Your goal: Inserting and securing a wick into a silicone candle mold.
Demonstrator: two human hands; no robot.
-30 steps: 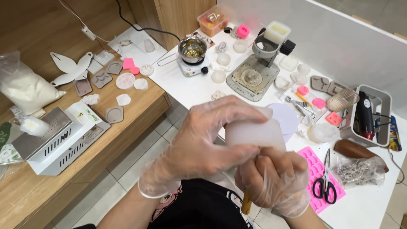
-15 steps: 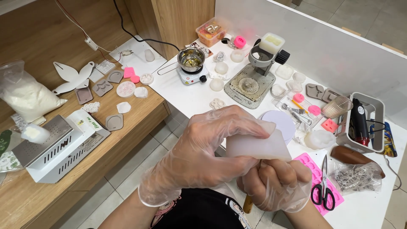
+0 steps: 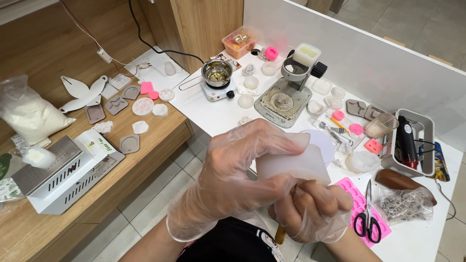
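Note:
My left hand (image 3: 238,174), in a clear plastic glove, wraps over a translucent white silicone mould (image 3: 291,166) and grips it from the top and left. My right hand (image 3: 310,211), also gloved, is closed just under the mould around a wooden-handled tool (image 3: 280,234) whose handle end pokes out below the fist. The tool's tip is hidden between the hand and the mould. Both hands are raised above my lap, in front of the white table (image 3: 218,109).
On the white table: a small pot on a hotplate (image 3: 217,77), a grey stand with a plaster-covered base (image 3: 286,97), a pink mould tray (image 3: 361,194), black scissors (image 3: 367,219), a heat gun in a white caddy (image 3: 412,140). The wooden bench (image 3: 73,194) carries a metal box, powder bag and small casts.
My hands stay locked on the mould and tool; the left hand has rolled slightly further over the mould. The view has shifted a little, so the table sits higher in frame.

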